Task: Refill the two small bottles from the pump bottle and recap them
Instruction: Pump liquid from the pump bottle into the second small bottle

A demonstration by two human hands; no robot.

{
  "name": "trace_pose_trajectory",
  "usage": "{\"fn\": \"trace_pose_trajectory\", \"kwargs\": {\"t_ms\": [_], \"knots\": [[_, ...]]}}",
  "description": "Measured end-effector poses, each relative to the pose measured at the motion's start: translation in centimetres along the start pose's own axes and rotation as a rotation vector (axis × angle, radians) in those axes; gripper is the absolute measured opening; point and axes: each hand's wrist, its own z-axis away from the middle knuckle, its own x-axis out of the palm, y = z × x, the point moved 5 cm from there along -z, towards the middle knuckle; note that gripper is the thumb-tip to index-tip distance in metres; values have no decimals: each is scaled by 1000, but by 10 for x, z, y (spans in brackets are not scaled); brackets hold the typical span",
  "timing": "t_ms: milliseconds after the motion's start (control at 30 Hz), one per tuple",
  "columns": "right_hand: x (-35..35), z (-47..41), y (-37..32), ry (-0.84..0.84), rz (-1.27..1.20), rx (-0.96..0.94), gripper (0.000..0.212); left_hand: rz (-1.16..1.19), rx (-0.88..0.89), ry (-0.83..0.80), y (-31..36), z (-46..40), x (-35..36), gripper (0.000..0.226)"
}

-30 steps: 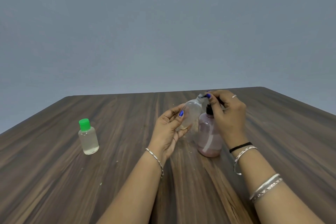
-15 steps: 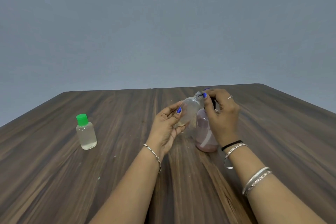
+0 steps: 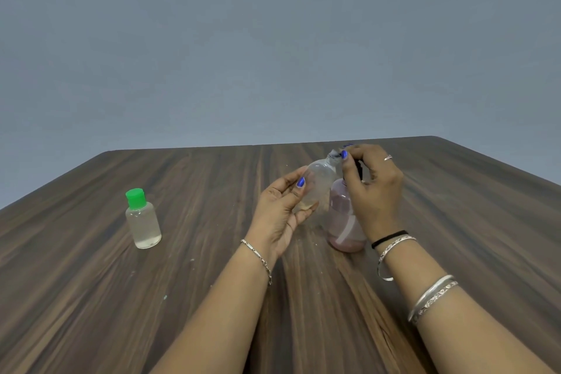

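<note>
My left hand (image 3: 283, 209) holds a small clear uncapped bottle (image 3: 318, 181), tilted so its neck leans right against the pump nozzle. The pink pump bottle (image 3: 344, 223) stands upright on the wooden table (image 3: 212, 282), just right of the small bottle. My right hand (image 3: 372, 188) is closed over its black pump head, which is mostly hidden by the fingers. A second small clear bottle with a green cap (image 3: 142, 218) stands upright at the left, well apart from both hands. The held bottle's cap is not visible.
Only the bottles stand on the dark wood table. Its far edge (image 3: 273, 144) meets a plain grey wall, and its right corner (image 3: 437, 137) lies just beyond my right hand. A few small specks dot the tabletop near the centre.
Both hands keep their grips on the small bottle and the pump head. The view has shifted slightly, and the right hand sits a little lower over the pump than a second ago.
</note>
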Motion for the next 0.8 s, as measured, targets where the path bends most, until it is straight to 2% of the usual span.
{"fn": "trace_pose_trajectory", "kwargs": {"t_ms": [233,533,800], "knots": [[1,1,3,-36,10,0,25,48,-16,-17,0,0,3,22],[-2,-8,8,-36,113,23,24,177,-81,-102,6,4,9,36],[5,-5,3,-20,126,-57,31,181,-65,-85,4,2,2,37]]}}
